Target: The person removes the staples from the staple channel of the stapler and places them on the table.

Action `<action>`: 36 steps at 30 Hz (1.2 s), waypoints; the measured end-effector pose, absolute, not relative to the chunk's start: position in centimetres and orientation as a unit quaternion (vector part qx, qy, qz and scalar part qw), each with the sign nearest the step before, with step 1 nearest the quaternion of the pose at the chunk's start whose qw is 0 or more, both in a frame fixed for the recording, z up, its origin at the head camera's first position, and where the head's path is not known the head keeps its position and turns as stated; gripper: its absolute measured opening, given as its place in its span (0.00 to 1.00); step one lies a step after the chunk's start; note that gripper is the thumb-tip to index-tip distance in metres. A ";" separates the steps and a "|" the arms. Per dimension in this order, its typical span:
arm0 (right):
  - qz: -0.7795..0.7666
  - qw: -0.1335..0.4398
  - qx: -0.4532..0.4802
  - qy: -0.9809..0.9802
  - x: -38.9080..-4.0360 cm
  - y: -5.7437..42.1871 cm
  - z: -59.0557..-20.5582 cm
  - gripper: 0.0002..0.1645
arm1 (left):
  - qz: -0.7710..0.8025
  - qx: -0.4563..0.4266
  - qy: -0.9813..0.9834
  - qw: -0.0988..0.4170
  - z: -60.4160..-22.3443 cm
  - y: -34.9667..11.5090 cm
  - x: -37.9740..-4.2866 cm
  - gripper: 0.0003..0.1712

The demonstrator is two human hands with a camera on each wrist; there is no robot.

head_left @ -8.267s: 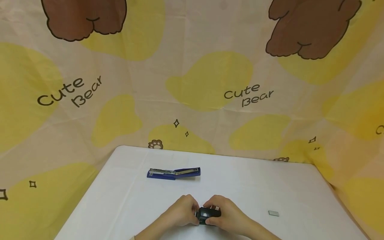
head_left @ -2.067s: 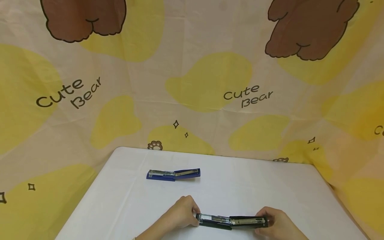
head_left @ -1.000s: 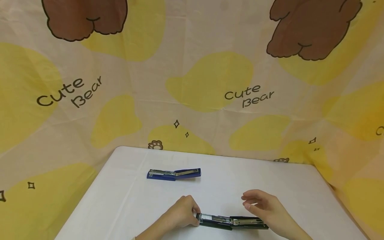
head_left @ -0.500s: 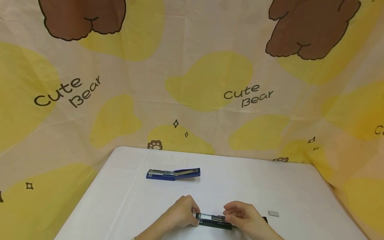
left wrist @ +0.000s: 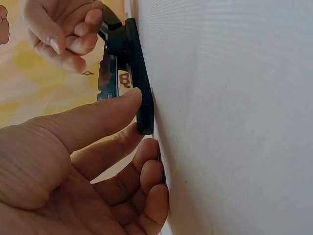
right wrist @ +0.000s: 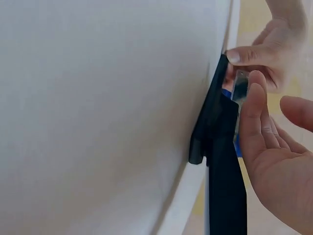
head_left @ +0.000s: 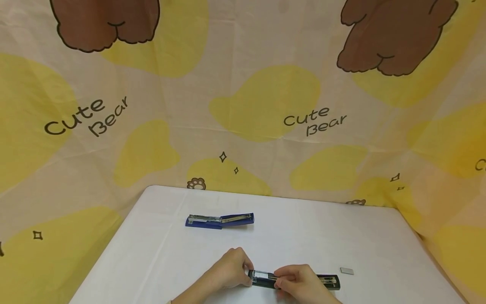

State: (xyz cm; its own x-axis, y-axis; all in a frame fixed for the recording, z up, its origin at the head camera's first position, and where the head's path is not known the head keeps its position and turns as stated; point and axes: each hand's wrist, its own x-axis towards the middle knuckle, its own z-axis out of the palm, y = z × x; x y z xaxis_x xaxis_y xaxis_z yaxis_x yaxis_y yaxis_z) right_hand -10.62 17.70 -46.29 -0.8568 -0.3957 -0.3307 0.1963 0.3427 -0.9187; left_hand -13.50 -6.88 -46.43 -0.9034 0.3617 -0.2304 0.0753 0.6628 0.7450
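A black stapler [head_left: 329, 283] lies on the white table, folded wide open with its metal staple channel upward. My left hand [head_left: 228, 270] pinches the left end of its base; in the left wrist view the thumb and forefinger sit on either side of the black base [left wrist: 141, 73]. Over the middle of the stapler is my right hand [head_left: 301, 283], covering the hinge in the head view. From the right wrist, its fingers [right wrist: 253, 117] look nearly straight beside the channel, the thumb held apart.
Farther back on the white table [head_left: 159, 240] lies a blue stapler [head_left: 203, 224], also folded open. A small flat grey bar [head_left: 346, 271], resembling a strip of staples, rests right of the black stapler. A patterned cloth [head_left: 258, 101] hangs behind and around the table.
The black stapler was folded closed at first, then opened out flat. My right hand has let go of its right end and moved left to its middle. The left hand has stayed put.
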 end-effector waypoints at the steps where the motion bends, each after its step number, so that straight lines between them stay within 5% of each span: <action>1: -0.575 0.262 -0.064 0.773 -10.6 17.7 -46.4 0.16 | 0.392 0.123 0.893 0.183 -46.4 -6.9 -13.5 0.13; 25: -0.657 0.332 0.062 0.674 -10.3 15.7 -47.0 0.18 | 0.395 0.121 0.893 0.179 -46.7 -6.7 -13.4 0.15; 36: -0.701 0.308 0.089 0.637 -9.8 15.2 -47.7 0.13 | 0.395 0.127 0.892 0.178 -46.7 -7.0 -13.4 0.15</action>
